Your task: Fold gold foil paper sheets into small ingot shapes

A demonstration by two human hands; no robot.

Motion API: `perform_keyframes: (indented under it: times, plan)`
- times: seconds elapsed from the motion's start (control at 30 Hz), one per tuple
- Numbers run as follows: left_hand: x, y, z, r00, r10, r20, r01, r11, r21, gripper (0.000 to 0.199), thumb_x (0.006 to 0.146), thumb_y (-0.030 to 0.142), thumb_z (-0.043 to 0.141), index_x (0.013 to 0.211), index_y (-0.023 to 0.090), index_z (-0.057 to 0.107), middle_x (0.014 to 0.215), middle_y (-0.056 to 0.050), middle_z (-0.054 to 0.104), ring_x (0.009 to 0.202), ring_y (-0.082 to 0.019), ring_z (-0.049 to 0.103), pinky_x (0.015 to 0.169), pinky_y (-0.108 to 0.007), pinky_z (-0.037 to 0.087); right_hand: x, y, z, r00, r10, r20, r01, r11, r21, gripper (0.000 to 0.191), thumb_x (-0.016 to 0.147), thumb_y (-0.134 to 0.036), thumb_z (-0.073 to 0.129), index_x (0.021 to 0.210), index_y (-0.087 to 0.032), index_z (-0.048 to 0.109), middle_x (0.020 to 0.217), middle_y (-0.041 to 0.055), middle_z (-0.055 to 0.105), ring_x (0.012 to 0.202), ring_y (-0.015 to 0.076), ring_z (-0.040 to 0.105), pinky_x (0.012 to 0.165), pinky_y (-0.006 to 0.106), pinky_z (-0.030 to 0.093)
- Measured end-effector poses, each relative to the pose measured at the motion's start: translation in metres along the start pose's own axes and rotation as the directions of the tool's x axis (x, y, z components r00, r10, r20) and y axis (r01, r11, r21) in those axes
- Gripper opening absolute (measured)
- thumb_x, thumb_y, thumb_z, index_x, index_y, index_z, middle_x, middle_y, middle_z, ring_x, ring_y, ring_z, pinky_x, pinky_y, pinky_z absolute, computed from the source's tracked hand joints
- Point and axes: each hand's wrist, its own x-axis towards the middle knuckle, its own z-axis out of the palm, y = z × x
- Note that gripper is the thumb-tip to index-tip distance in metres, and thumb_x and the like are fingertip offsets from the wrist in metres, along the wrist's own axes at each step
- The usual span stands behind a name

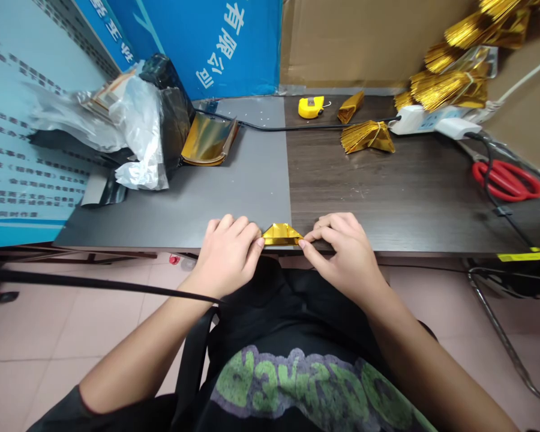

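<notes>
A piece of folded gold foil paper [281, 234], shaped like a low trapezoid, lies at the front edge of the desk. My left hand [233, 249] pinches its left corner between thumb and curled fingers. On the opposite side, my right hand [342, 252] grips the right corner with thumb and forefinger. Behind and to the left is a stack of flat gold foil sheets [207, 140]. Farther back on the right rest a fanned, tied bundle of gold paper [368, 137] and a small folded gold piece [351, 108].
A yellow tape measure [311, 107] sits near the back. At the right are a white power strip [423, 120], red-handled scissors [508, 180] and heaped gold bundles [450, 84]. Crumpled plastic bags [139, 120] stand at the left. A black cable [292, 128] crosses the desk.
</notes>
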Motion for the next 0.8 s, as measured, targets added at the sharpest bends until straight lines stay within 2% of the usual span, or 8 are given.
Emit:
perform_keyframes:
  times: [0.17,0.3,0.47,0.63,0.8]
  plan:
    - [0.006,0.002,-0.008,0.994,-0.063,0.085,0.069,0.995,-0.074,0.03,0.101,0.038,0.041,0.086,0.021,0.061,0.088,-0.002,0.065,0.087,-0.019,0.051,0.081,-0.036,0.029,0.0,-0.002,-0.001,1.0,0.022,0.01,-0.022,1.0,-0.006,0.012,0.091,-0.026,0.066,0.081,-0.02,0.071,0.088,0.0065,0.066,0.095,0.0261,0.059,0.087,0.044,0.047]
    - [0.008,0.004,-0.012,0.986,-0.122,0.111,0.133,0.986,-0.099,0.031,0.099,0.039,0.045,0.081,0.021,0.063,0.087,-0.001,0.066,0.087,-0.019,0.052,0.082,-0.035,0.03,0.002,-0.005,-0.003,1.0,0.027,0.009,-0.027,0.999,-0.042,0.014,0.09,-0.026,0.065,0.08,-0.019,0.071,0.09,0.0075,0.065,0.093,0.0259,0.057,0.085,0.043,0.047]
    - [0.012,0.005,-0.019,0.962,-0.208,0.174,0.236,0.959,-0.157,0.03,0.094,0.042,0.052,0.081,0.023,0.069,0.082,-0.001,0.069,0.088,-0.021,0.054,0.084,-0.037,0.032,0.003,-0.007,-0.001,0.998,0.062,-0.001,-0.062,0.995,-0.075,0.015,0.089,-0.026,0.065,0.077,-0.019,0.072,0.091,0.0078,0.063,0.093,0.0268,0.055,0.08,0.042,0.046]
    - [0.018,0.006,-0.028,0.939,-0.235,0.253,0.281,0.945,-0.167,0.029,0.092,0.041,0.053,0.079,0.023,0.071,0.077,-0.001,0.071,0.088,-0.023,0.056,0.086,-0.039,0.035,0.003,-0.007,0.002,0.994,0.102,-0.026,-0.104,0.992,-0.07,0.013,0.085,-0.025,0.069,0.073,-0.02,0.071,0.092,0.0073,0.063,0.095,0.0273,0.054,0.082,0.042,0.045]
    - [0.02,0.007,-0.03,0.925,-0.263,0.273,0.314,0.936,-0.162,0.028,0.09,0.044,0.056,0.079,0.025,0.073,0.076,-0.001,0.071,0.088,-0.025,0.057,0.088,-0.041,0.037,0.003,-0.007,-0.001,0.996,0.084,0.009,-0.083,0.994,-0.078,0.014,0.088,-0.026,0.068,0.076,-0.021,0.072,0.092,0.007,0.064,0.095,0.0267,0.054,0.08,0.041,0.045]
